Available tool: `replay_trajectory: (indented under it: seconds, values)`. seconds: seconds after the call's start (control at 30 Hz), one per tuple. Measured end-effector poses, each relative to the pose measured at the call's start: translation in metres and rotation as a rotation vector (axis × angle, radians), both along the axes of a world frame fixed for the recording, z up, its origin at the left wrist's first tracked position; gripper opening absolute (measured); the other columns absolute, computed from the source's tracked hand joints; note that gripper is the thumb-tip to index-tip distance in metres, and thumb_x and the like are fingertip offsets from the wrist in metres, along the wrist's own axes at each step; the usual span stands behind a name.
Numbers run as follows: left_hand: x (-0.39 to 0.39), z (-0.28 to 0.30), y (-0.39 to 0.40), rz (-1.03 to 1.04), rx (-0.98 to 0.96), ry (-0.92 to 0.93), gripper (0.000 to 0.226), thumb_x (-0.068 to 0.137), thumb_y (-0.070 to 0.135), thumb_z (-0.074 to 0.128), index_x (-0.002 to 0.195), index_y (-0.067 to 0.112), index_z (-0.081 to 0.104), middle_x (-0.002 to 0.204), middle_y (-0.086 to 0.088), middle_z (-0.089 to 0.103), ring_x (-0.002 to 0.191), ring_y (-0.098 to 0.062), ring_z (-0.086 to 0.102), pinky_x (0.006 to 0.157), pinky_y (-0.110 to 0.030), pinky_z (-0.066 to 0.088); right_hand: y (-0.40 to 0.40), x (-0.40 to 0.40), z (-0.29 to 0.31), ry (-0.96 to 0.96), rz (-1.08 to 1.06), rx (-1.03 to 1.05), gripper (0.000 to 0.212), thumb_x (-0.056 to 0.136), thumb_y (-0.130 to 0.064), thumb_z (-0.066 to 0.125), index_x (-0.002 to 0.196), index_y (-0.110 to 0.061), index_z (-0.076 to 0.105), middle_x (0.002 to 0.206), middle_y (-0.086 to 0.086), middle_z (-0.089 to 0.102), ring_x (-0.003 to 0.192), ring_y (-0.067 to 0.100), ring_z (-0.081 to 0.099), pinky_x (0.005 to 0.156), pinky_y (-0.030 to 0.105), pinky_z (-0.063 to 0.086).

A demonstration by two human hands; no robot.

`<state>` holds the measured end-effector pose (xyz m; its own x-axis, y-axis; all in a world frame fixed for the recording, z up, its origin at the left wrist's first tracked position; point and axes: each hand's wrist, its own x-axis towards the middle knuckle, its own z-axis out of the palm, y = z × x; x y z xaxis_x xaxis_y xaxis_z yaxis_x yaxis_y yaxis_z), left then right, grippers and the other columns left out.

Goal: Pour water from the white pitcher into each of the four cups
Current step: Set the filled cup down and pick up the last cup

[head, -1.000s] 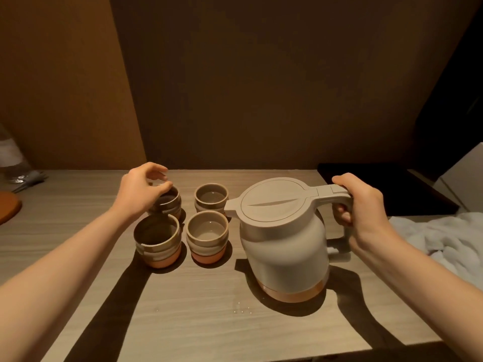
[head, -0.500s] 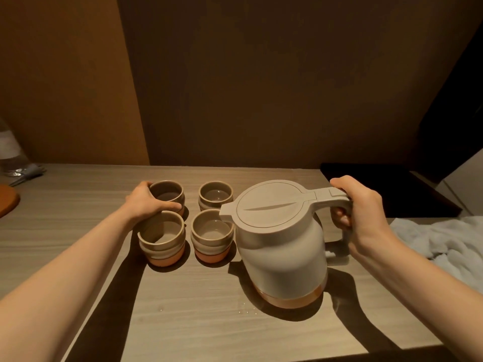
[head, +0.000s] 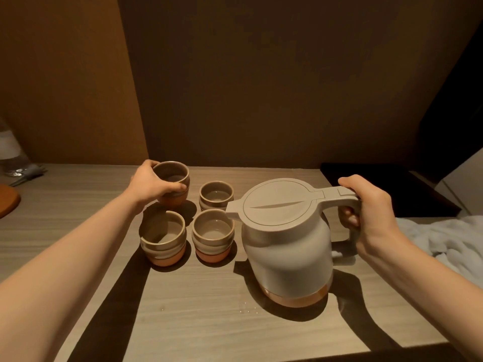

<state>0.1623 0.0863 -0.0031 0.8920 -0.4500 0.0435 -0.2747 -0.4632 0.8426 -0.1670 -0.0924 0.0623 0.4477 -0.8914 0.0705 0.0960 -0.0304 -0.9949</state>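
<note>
A white pitcher (head: 285, 246) with a closed lid and a copper base stands on the wooden table (head: 198, 322), spout pointing left. My right hand (head: 371, 207) grips its handle. Left of it are ribbed ceramic cups with terracotta bottoms: a near left cup (head: 163, 237), a near right cup (head: 213, 235) just under the spout, and a far right cup (head: 216, 194). My left hand (head: 150, 184) holds the far left cup (head: 173, 182), lifted a little off the table and tilted slightly. Its inside looks dark; I cannot tell whether any cup holds water.
A crumpled white cloth (head: 444, 239) lies at the right edge. A dark box (head: 386, 189) sits behind the pitcher's handle. At the far left are a clear bottle (head: 11, 155) and an orange round object (head: 7, 202). Small water drops (head: 247, 309) dot the table.
My left hand closed around the far left cup and raised it off the table. My right hand stayed on the pitcher's handle, and the pitcher kept its place.
</note>
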Motion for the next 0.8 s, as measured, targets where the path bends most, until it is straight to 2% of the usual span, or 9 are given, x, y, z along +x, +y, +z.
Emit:
replay_trajectory:
  seconds: [0.13,0.3,0.53,0.67,0.8]
  values:
    - [-0.009,0.019,-0.002,-0.019,-0.075,-0.024,0.090,0.063,0.026,0.089,0.136,0.013,0.039,0.132,-0.009,0.051,0.122,-0.027,0.049,0.088,-0.036,0.046,0.003,-0.004,0.004,-0.004,-0.007,-0.010,0.052,0.086,-0.024,0.058,0.035,-0.020,0.051,0.042,-0.007,0.043,0.040,0.006,0.037,0.046,0.024,0.028]
    - [-0.032,0.041,-0.002,-0.057,-0.166,-0.075,0.087,0.063,0.028,0.089,0.134,0.016,0.041,0.123,0.000,0.049,0.111,-0.016,0.046,0.084,-0.031,0.044,0.010,-0.012,0.007,-0.019,-0.008,-0.005,0.048,0.087,-0.023,0.058,0.039,-0.020,0.051,0.042,-0.007,0.044,0.039,0.005,0.037,0.044,0.022,0.028]
    - [-0.073,0.059,0.012,-0.100,-0.273,-0.057,0.080,0.060,0.037,0.089,0.126,0.025,0.045,0.122,0.003,0.052,0.111,-0.015,0.050,0.077,-0.026,0.045,0.023,-0.025,0.014,-0.037,-0.020,-0.024,0.040,0.087,-0.024,0.058,0.047,-0.020,0.051,0.044,-0.008,0.045,0.041,0.005,0.038,0.044,0.021,0.029]
    - [-0.100,0.059,0.027,-0.129,-0.301,-0.022,0.076,0.059,0.037,0.089,0.122,0.027,0.048,0.117,0.007,0.054,0.107,-0.013,0.054,0.077,-0.025,0.048,0.031,-0.034,0.022,-0.060,-0.025,-0.029,0.035,0.086,-0.023,0.058,0.052,-0.017,0.051,0.042,-0.008,0.045,0.037,0.004,0.036,0.038,0.017,0.028]
    - [-0.130,0.057,0.043,-0.169,-0.282,-0.033,0.077,0.057,0.035,0.091,0.121,0.027,0.048,0.111,0.011,0.055,0.099,-0.007,0.054,0.073,-0.021,0.046,0.039,-0.043,0.026,-0.053,-0.052,-0.048,0.032,0.086,-0.026,0.058,0.056,-0.017,0.050,0.044,-0.010,0.046,0.041,0.003,0.040,0.040,0.017,0.029]
